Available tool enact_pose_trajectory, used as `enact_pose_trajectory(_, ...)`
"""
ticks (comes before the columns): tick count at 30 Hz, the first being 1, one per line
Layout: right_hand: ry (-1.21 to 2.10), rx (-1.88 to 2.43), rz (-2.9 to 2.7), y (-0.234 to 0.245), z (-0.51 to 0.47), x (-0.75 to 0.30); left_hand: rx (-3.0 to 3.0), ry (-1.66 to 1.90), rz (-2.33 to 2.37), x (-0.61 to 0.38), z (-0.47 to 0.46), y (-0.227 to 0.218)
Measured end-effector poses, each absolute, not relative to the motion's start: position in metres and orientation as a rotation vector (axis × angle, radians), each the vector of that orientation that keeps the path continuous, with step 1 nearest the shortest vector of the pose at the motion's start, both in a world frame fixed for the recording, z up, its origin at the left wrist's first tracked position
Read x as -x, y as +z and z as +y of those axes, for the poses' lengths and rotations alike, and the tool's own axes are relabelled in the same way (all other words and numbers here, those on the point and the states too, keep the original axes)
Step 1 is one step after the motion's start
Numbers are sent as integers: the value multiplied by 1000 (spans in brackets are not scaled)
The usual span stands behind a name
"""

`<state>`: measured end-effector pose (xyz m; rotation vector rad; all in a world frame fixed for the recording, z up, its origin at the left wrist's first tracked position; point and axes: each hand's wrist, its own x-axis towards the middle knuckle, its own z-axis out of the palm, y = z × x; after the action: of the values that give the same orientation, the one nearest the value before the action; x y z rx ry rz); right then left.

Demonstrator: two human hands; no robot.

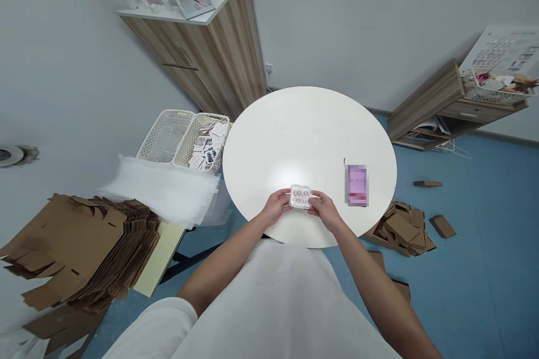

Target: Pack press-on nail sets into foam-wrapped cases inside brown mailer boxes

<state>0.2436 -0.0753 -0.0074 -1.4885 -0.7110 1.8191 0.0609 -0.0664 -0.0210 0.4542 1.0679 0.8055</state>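
Left grip [277, 205] and right grip [324, 209] clasp a clear case [300, 197] just below frame centre.
Light, level edge pressure should steady it.

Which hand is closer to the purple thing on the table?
Right. The right hand is left of the purple thing; the left hand farther left, at the left edge of the clear case.

Clear case [300, 206] partly under right-hand fingers [315, 202], its small contents [300, 193] indistinct, purple rectangle [357, 184] a pixelated blur.

Glossy plastic case [300, 197], smooth shiny table [303, 129], matt cardboard stack [80, 241]
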Motion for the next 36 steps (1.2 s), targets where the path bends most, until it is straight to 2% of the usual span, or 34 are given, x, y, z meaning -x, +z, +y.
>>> enact_pose_trajectory(4, 1787, 1498, -709, -8, -74, -243, -485, 802, 1063, -61, -65, -16)
enact_pose_trajectory(12, 1713, 1501, -718, -14, -78, -247, -865, 543, 1204, -59, -74, -16)
enact_pose_trajectory(27, 1718, 1541, -738, -14, -78, -251, -766, 613, 1161, -67, -69, -18)
enact_pose_trajectory(36, 1604, 1617, -921, -13, -75, -248, -834, 623, 1172, -65, -68, -23)
